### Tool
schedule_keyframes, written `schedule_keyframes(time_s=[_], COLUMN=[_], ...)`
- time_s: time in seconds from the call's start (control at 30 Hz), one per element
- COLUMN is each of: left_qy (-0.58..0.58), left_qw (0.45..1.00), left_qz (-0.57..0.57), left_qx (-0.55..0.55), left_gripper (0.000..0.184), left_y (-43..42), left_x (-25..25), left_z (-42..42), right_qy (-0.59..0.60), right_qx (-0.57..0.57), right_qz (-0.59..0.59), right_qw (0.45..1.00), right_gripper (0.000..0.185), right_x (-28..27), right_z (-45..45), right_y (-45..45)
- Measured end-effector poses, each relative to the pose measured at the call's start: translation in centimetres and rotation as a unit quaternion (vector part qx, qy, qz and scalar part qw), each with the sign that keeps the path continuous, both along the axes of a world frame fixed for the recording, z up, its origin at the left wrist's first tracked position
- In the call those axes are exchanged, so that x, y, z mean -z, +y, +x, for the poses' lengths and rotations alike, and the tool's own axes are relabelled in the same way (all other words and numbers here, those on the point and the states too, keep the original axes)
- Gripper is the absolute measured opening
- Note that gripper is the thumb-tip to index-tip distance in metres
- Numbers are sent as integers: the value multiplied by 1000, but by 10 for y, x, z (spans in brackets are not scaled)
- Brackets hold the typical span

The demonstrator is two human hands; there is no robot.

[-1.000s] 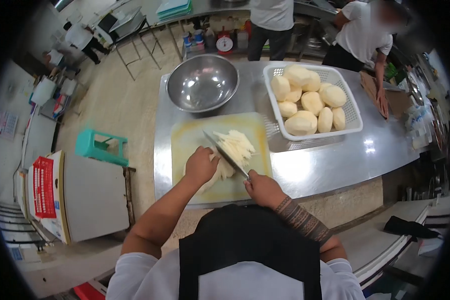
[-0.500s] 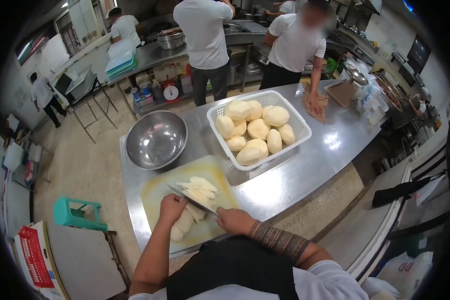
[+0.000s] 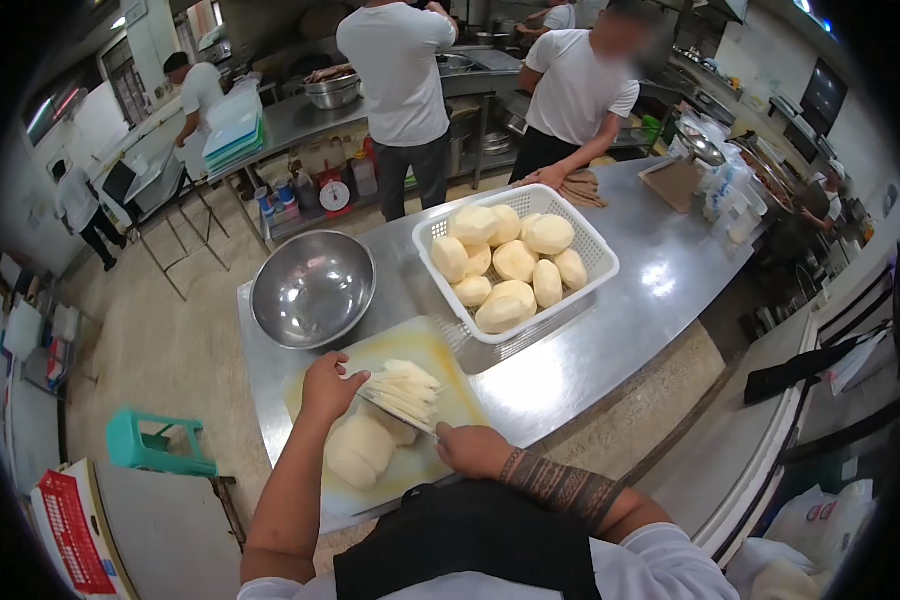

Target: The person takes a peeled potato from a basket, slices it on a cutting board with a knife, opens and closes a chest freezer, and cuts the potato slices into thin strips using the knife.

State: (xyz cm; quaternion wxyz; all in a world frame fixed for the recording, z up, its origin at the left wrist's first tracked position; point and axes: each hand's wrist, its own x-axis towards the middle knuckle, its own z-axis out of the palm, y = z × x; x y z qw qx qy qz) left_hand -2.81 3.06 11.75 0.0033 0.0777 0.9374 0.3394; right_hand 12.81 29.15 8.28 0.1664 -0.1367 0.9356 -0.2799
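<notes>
My right hand is closed around the handle of a knife, whose blade lies along the near side of a pile of pale cut strips. Beside the blade's far end is my left hand, thumb and fingers apart, at the left edge of the strips; whether it touches them is unclear. Nearer my body, thin slices of a peeled pale root vegetable lean together on the yellow-stained cutting board. Part of the slices is hidden behind the knife.
A steel bowl stands beyond the board. To its right, a white perforated basket holds several peeled vegetables. Across the steel table, a co-worker's hand rests by a brown cloth. A green stool stands left.
My left hand has moved off the slices, up and left, and its fingers have spread. The slices now lean more together. The co-worker's hand and cloth have shifted left.
</notes>
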Motion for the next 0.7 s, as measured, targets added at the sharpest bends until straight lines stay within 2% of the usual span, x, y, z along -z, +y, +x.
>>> schedule_keyframes(time_s=[0.07, 0.17, 0.27, 0.3, 0.43, 0.53, 0.7], left_qy=[48, 95, 125, 164, 90, 149, 135], left_qw=[999, 991, 988, 985, 993, 985, 987], left_qz=[-14, 61, 65, 31, -35, -67, -6], left_qx=[-21, -78, -68, -47, -67, -59, -88], left_gripper=[36, 26, 16, 11, 18, 17, 15], left_y=[2, 0, -10, -14, 2, 9, 5], left_x=[-5, -2, 33, 55, 90, 102, 109], left_z=[3, 16, 38, 48, 90, 93, 91], right_qy=[1, -12, -25, -26, -48, -56, -65], right_qx=[2, 12, 19, 18, 6, 3, -31], right_qz=[-1, 8, 6, 0, -14, -43, -63], right_qw=[1000, 1000, 999, 1000, 999, 997, 995], right_gripper=[29, 29, 29, 29, 31, 35, 31], right_x=[-3, -10, -16, -13, 1, 2, 4], right_z=[0, -2, -5, -7, -15, -21, -37], right_y=[1, 0, 3, 4, 9, 13, 21])
